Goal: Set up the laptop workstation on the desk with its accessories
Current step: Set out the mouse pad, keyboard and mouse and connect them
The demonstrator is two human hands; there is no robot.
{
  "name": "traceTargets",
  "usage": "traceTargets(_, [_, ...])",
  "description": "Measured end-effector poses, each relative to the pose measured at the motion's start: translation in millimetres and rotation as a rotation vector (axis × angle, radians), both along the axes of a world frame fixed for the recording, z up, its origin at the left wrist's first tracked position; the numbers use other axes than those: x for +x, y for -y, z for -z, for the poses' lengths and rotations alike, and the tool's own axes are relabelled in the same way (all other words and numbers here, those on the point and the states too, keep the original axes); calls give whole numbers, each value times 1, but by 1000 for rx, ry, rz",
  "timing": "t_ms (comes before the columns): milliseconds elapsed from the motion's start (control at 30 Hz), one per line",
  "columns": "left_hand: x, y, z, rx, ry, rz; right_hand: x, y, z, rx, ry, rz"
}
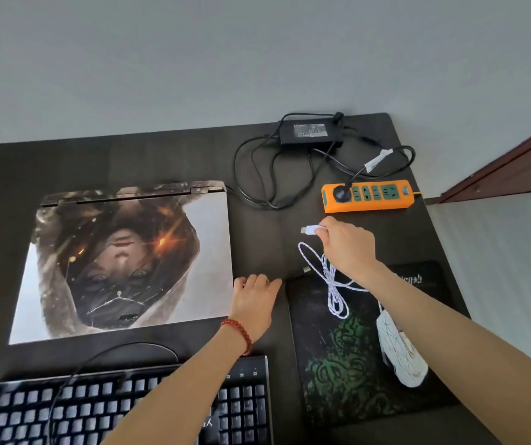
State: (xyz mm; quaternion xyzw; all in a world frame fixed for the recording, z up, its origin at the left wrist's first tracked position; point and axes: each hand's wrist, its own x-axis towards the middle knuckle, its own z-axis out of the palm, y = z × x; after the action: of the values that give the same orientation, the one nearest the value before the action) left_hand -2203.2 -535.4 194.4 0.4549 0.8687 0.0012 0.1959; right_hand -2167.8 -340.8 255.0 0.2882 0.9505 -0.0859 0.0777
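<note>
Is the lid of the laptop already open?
No, the laptop lies closed flat on the desk, its decorated lid facing up, while the left hand rests beside its right edge.

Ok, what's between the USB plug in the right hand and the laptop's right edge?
Head view: only bare dark desk lies between the USB plug, pinched by the right hand, and the closed laptop. The left hand rests nearer, below that stretch.
</note>
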Motion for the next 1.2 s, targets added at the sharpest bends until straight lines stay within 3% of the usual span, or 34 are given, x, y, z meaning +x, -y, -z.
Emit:
traceTargets(100, [3, 12, -2, 55, 81, 139, -6, -15, 3, 139, -86, 7])
traceTargets(233, [3, 37, 2, 186, 34, 283, -17, -4, 10, 106, -254, -170])
traceTargets(300, [0, 40, 5, 319, -5, 190, -23, 14, 21, -34, -220, -206])
traceTargets(400, [-21, 30, -2, 434, -92, -111, -33, 42, 37, -181, -208, -201])
traceTargets(600, [-62, 34, 2, 347, -151, -611, -47, 69, 75, -250, -241, -231])
traceTargets(933, [-65, 26, 23, 317, -273, -734, -49, 80, 98, -317, -440, -140])
traceTargets(1200, [-64, 24, 24, 309, -320, -737, -48, 79, 105, -139, -532, -239])
